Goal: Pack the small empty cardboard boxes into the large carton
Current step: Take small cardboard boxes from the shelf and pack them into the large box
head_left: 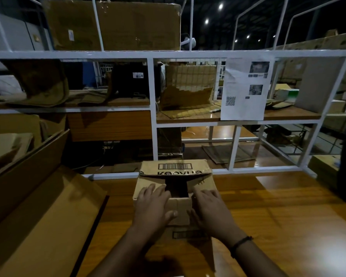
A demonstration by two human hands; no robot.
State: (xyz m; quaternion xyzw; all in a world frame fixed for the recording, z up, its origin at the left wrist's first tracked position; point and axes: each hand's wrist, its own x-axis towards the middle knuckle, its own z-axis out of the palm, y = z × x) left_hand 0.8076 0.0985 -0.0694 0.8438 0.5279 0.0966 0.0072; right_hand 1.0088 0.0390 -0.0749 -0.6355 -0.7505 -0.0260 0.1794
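Note:
A small cardboard box (144, 185) with a barcode and dark lettering on its raised far flap stands on the wooden table (288, 216) in front of me. My left hand (153, 206) lies flat on its left top flap, thumb on the near flap. My right hand (210, 208) presses flat on the right flap. A dark gap shows between the flaps. The large carton (38, 206) stands open at the left, its long flaps spread toward me.
A white metal rack (154, 108) rises behind the table, with flattened cardboard, a big box on top and a printed sheet (245, 88) taped to it. More cartons stand at the far right.

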